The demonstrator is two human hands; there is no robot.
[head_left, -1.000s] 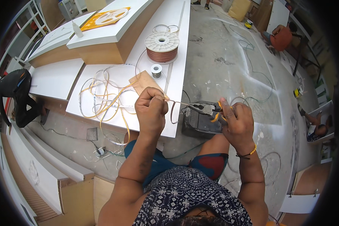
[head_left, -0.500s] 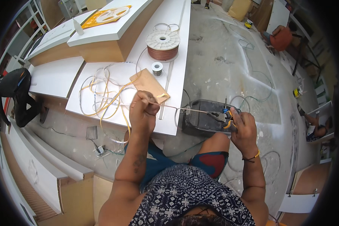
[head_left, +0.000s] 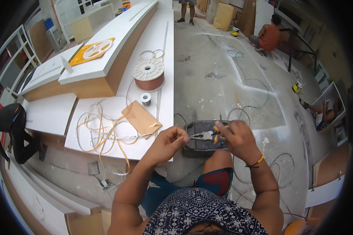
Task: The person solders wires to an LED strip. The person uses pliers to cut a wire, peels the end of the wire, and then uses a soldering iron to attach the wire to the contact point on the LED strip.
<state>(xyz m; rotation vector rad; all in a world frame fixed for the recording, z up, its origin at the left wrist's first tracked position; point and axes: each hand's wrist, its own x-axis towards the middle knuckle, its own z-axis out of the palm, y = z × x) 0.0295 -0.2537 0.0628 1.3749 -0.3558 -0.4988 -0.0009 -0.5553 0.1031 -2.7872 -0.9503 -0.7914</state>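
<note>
My left hand [head_left: 166, 145] is closed, thumb and fingers pinched together on a thin wire [head_left: 189, 138]. Gripped in my right hand [head_left: 241, 140] is a pair of pliers [head_left: 206, 135] with orange and black handles. The pliers' jaws point left and meet the wire close to my left fingertips; whether they bite on it is too small to tell. Below the pliers stands a dark grey tool case [head_left: 192, 127] with small items in it. To the left, on the white tabletop [head_left: 162, 102], lie a brown paper envelope [head_left: 139, 117] and a tangled LED strip [head_left: 119, 147].
A large spool of reddish-brown wire [head_left: 150, 83] and a small solder spool [head_left: 146, 100] stand on the tabletop. A white bottle [head_left: 67, 65] and a yellow packet [head_left: 80, 56] lie farther back. Several people are around; one in orange [head_left: 269, 38] crouches at the far right. Green cable [head_left: 259, 78] crosses the floor.
My hands have come closer together; the wire stretched between them before is now mostly out of sight. The pliers have moved left to my left fingers. The whole view has shifted.
</note>
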